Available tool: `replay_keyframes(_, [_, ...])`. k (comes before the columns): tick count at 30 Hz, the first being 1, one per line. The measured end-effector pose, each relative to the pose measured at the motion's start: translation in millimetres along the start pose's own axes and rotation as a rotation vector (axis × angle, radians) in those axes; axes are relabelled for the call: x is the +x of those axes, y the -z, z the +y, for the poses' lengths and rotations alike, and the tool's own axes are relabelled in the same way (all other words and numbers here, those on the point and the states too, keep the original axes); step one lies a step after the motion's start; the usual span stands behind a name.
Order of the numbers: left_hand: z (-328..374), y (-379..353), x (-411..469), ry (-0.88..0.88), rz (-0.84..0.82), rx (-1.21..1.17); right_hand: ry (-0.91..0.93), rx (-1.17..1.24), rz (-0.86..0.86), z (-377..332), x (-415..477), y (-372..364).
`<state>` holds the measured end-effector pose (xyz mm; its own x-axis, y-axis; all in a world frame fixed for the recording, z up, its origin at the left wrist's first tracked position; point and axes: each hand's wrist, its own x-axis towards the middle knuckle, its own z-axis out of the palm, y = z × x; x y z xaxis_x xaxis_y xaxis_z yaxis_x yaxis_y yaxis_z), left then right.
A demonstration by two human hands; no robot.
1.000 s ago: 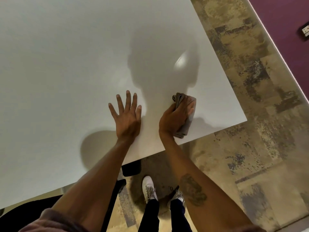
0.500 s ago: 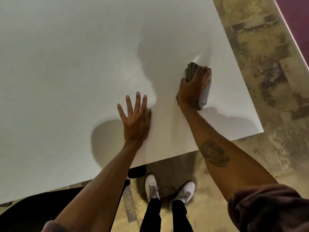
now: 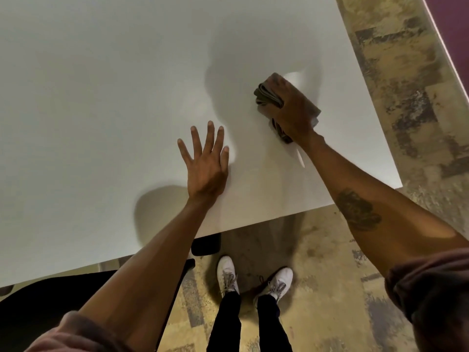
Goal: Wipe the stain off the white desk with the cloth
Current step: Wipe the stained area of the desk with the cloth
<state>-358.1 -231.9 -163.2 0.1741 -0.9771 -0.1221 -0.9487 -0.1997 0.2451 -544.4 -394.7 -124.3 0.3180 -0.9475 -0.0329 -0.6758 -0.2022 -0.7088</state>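
A white desk (image 3: 101,97) fills the upper left of the head view. My right hand (image 3: 291,110) presses a folded grey-brown cloth (image 3: 266,96) flat on the desk near its right edge, fingers wrapped over it. My left hand (image 3: 205,161) lies palm down on the desk with fingers spread, holding nothing, to the left of and nearer than the cloth. No stain stands out on the white surface; shadows of my head and arms fall across it.
The desk's near corner (image 3: 398,184) ends at the right, over patterned brown carpet (image 3: 406,97). My white shoes (image 3: 228,275) stand below the desk's front edge. A black chair (image 3: 38,301) sits at the lower left. A purple wall (image 3: 456,21) rises at the top right.
My right hand has slid the cloth away from me across the desk, from near the front edge to farther in. My left hand has stayed flat on the desk.
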Motion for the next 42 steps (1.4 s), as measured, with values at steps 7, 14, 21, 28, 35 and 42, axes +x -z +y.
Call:
replay_keyframes(7, [2.1,1.2,-2.6,0.011,-0.004,-0.010,0.205,-0.062,-0.149,-3.1,-57.0,-16.1])
replay_keyframes(14, [5.3,7.4,-5.3,0.009,-0.001,-0.006,0.310,-0.013,-0.285,-2.0,-122.5,-24.8])
replay_keyframes(21, [4.2,7.1,-7.8,0.001,-0.009,-0.001,0.330,0.046,-0.408,-0.8,-178.8,-22.7])
replay_keyframes(28, [4.1,5.5,-6.0,0.007,-0.001,-0.014,0.496,0.003,-0.470,1.3,-213.5,-20.6])
replay_keyframes(35, [4.3,4.4,-7.3,0.013,0.026,-0.020,0.755,-0.159,-0.493,18.5,-220.8,-28.6])
replay_keyframes(42, [2.0,-1.0,-4.9,0.016,0.042,-0.040,1.110,-0.468,-0.270,42.0,-217.3,-44.4])
